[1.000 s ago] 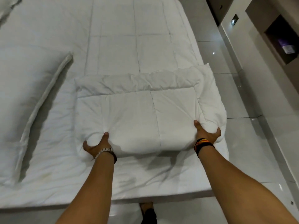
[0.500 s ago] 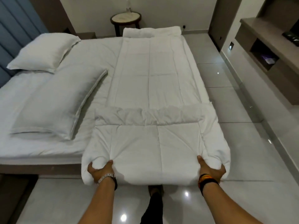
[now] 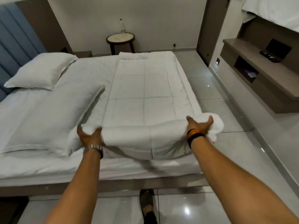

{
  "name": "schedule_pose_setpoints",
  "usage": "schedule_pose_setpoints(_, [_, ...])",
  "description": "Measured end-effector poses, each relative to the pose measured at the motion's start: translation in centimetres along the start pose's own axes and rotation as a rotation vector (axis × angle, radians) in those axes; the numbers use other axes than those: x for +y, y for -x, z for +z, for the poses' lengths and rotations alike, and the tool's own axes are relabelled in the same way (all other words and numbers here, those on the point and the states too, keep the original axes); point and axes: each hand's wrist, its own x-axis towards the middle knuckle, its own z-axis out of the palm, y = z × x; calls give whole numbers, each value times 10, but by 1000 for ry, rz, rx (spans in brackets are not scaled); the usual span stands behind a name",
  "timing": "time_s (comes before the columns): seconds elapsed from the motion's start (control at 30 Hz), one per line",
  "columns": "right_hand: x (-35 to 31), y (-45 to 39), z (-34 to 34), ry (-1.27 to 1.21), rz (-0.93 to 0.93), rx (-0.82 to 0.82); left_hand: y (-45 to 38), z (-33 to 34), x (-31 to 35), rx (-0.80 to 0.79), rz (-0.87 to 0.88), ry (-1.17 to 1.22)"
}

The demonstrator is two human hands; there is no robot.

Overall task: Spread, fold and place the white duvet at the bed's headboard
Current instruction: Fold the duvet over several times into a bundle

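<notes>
The white quilted duvet (image 3: pixel 145 88) lies as a long folded strip along the right side of the bed (image 3: pixel 40 167). Its near end is doubled over into a thick fold lifted off the mattress. My left hand (image 3: pixel 89 136) grips that fold's left corner, and my right hand (image 3: pixel 199 126) grips its right corner, which bulges past the bed's edge. The blue padded headboard (image 3: pixel 14 46) stands at the far left, beyond the pillows.
Two white pillows (image 3: pixel 40 71) (image 3: pixel 47 117) lie on the left half of the bed. A round side table (image 3: pixel 120 40) with a bottle stands by the far wall. A wall shelf (image 3: pixel 258 73) juts out at the right over glossy tiles. My foot (image 3: pixel 146 201) stands by the bed frame.
Both hands have carried the folded near end up and forward over the strip, off the floor side and onto the bed. The view has tilted up, showing the room.
</notes>
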Motion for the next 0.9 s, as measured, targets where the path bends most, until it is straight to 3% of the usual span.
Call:
schedule_pose_setpoints(0.13, [-71,-82,87,-65,-172,-272,-96,72,48,-263,141,44])
schedule_pose_setpoints(0.2, [-76,-105,111,62,-274,-263,-126,95,50,-405,204,-41])
schedule_pose_setpoints(0.27, [-46,-117,119,176,-346,-165,-138,107,24,-448,295,-239])
schedule_pose_setpoints(0.33, [9,-117,118,362,-354,-71,-136,114,-29,-343,289,-456])
schedule_pose_setpoints(0.4, [70,-112,114,498,-233,14,-123,120,-85,-205,52,-591])
schedule_pose_setpoints(0.47, [114,-107,115,511,8,42,-112,131,-126,-136,-253,-567])
schedule_pose_setpoints(0.53, [132,-114,130,467,154,-4,-121,148,-143,-120,-400,-436])
schedule_pose_setpoints(0.6, [131,-134,159,409,179,-1,-148,167,-148,-53,-425,-321])
schedule_pose_setpoints(0.73, [118,-180,221,358,201,174,-197,195,-153,89,-418,-243])
schedule_pose_setpoints(0.9, [132,-210,245,372,306,236,-227,205,-172,160,-616,-255])
